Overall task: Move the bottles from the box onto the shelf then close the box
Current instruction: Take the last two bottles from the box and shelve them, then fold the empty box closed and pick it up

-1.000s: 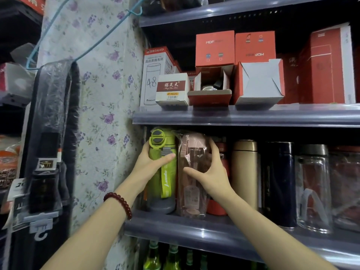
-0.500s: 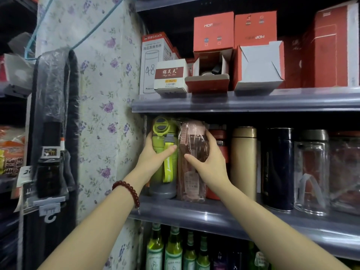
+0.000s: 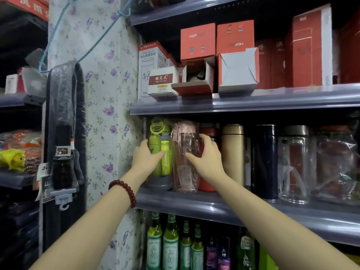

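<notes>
on the shelf (image 3: 194, 203), both hands unmoved, view lower

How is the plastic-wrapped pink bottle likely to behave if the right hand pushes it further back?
The pink bottle looks clear and empty, so probably light. Its loose wrap may slip under the right hand. Tall and narrow, it could tip against the green bottle.

Red cartons (image 3: 197, 38) sit above; green glass bottles (image 3: 171, 244) below; floral wallpaper (image 3: 105, 106) left.
</notes>
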Available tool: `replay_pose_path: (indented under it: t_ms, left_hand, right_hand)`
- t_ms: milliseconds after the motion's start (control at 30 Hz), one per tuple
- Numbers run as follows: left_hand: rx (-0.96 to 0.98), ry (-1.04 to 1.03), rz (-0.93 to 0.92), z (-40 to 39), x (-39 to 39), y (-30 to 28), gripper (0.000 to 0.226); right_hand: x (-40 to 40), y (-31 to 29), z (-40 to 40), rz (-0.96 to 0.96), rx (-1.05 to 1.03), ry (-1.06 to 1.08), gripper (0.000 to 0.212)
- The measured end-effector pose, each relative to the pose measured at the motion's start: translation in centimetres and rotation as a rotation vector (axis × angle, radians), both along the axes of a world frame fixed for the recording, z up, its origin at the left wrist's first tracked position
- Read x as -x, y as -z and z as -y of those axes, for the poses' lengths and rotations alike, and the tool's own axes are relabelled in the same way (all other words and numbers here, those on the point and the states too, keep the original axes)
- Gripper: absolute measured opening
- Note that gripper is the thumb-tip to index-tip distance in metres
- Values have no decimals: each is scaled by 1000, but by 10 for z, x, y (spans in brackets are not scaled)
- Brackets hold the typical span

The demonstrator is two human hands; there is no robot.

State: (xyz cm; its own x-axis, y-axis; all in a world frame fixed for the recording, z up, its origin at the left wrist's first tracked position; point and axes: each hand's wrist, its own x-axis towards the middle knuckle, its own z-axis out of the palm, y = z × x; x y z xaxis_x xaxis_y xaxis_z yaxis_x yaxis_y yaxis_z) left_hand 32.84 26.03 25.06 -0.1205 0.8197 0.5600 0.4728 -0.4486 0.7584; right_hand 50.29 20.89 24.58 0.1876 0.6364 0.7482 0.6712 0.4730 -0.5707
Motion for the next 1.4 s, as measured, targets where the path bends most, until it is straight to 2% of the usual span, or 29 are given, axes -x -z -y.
replay_pose_path:
  t_ms: [233,633,800,1000,1167,1300,1400]
  left_hand:
    - [-21,-67,50,51,-27,1,52]
    - [0,-206,35,162,-65,23,40]
    - [27,-271,35,191,-45,23,33]
    - [27,-359,4,217,3,29,28]
    - [38,-421,-24,244,44,42,34]
    - [52,-478,-43,262,82,76,35]
    - [111,-535,-41,268,109,122,33]
  right_hand:
    - [-35,4,32,-91,-5,-96,48]
    - [-73,27,97,-139,74,-356,26]
    - [-48,34,109,-78,87,-418,19]
    - [6,38,118,-47,109,-514,21]
    - [53,49,126,-23,126,-587,23]
    - [96,83,132,-33,198,-666,21]
    - [131,135,131,-21,270,-713,19]
